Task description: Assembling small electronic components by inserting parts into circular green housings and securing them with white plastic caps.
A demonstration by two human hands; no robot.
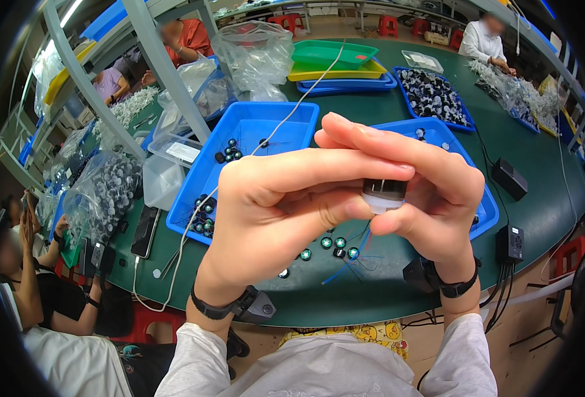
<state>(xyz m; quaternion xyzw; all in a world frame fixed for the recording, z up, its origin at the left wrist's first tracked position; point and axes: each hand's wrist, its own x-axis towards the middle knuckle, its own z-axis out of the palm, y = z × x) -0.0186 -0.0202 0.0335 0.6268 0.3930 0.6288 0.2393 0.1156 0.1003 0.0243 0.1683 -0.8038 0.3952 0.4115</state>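
Raised in front of me, my left hand (pixel 266 205) and my right hand (pixel 441 198) pinch one small round part (pixel 385 190) between their fingertips. It has a dark, glossy cylindrical body over a whitish base; the fingers hide much of it. My left fingers stretch across its top, with the thumb at its lower side. The right thumb presses near the white base while the other right fingers curve over. Below the hands, several small black round components (pixel 339 252) with green faces lie on the green table (pixel 292 301), and thin blue wires (pixel 345 270) hang beside them.
A blue tray (pixel 299 114) with dark parts stands left, another blue tray (pixel 490 215) right, partly behind my hand. A white cable (pixel 188 228) crosses the left tray. Black boxes (pixel 509 178) sit at right. Further back is a tray of black-and-white parts (pixel 433 99). Other people work nearby.
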